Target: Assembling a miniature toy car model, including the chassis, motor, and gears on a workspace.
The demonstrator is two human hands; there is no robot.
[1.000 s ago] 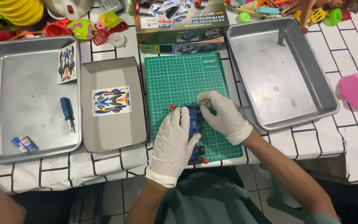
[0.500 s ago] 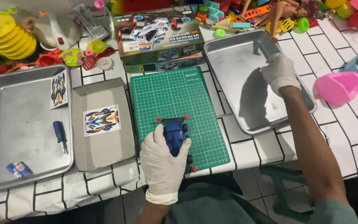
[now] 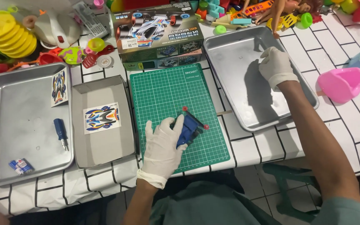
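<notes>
My left hand (image 3: 163, 146), in a white glove, rests on a small blue toy car chassis (image 3: 189, 127) with red rollers, pressing it onto the green cutting mat (image 3: 167, 91). My right hand (image 3: 275, 64), also gloved, hovers over the metal tray on the right (image 3: 234, 50), fingers curled; I cannot tell whether it holds anything small.
A metal tray on the left (image 3: 5, 104) holds a blue screwdriver (image 3: 60, 132), two batteries (image 3: 20, 166) and a sticker sheet (image 3: 59, 87). A grey box lid (image 3: 101, 150) with another sticker sheet lies beside the mat. A model car box (image 3: 155, 31), toys and a pink scoop (image 3: 341, 83) crowd the back and right.
My right hand left the car and reached over the right tray. My left hand stayed on the car, which has turned slightly on the mat.
</notes>
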